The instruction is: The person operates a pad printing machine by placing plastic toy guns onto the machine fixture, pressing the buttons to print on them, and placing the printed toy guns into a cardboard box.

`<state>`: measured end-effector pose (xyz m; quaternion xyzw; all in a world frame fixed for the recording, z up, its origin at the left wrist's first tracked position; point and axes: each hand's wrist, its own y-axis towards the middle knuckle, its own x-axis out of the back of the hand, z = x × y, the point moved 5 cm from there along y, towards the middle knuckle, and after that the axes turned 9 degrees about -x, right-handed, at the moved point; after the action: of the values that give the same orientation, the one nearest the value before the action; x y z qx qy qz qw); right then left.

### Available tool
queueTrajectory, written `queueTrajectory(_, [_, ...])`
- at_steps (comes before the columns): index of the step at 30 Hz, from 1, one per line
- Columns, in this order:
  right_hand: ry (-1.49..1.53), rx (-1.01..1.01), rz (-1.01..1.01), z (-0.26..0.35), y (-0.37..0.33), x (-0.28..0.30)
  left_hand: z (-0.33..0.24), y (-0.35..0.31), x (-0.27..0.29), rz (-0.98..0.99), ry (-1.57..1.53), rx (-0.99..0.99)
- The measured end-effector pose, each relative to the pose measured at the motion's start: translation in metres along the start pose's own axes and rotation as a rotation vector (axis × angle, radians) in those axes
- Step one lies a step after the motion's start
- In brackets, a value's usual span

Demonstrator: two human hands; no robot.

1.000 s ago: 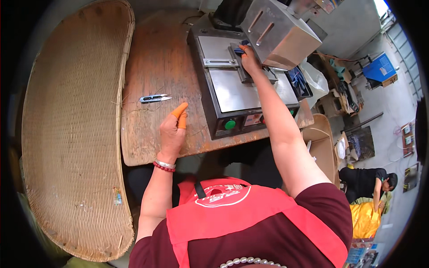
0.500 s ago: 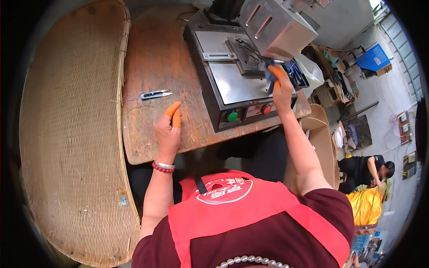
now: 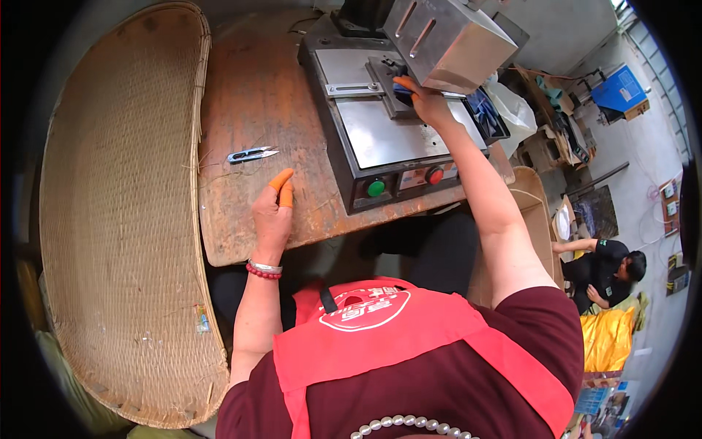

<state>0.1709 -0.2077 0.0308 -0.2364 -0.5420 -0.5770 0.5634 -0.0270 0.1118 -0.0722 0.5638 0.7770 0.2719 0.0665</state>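
Note:
My right hand, an orange cot on a finger, reaches over the dark metal die block of a bench press. Its fingertips hold a small dark blue piece at the block; the exact kind cannot be made out. My left hand is by the table's front edge, orange cots on thumb and index finger. Those two lie close together with nothing visible between them, the other fingers curled. Just beyond it on the wooden table lie blue-handled thread snips.
The press head's metal guard hangs just above my right hand. Green and red buttons face me. A black tray of blue pieces stands right of the press. A large woven tray flanks the table. A co-worker is at far right.
My right hand has moved left and away from me, from the press's right side onto the die block, carrying the blue piece. My left hand has stayed nearly still. The co-worker's arm has moved.

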Motion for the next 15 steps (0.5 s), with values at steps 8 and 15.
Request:
queueTrajectory(8, [0.144, 0.080, -0.218, 0.024, -0.068, 0.041, -0.012, 0.001, 0.007, 0.036, 0.056, -0.025])
queueTrajectory(15, [0.306, -0.114, -0.337, -0.014, -0.128, 0.098, -0.016, -0.004, 0.010, 0.026, 0.103, -0.017])
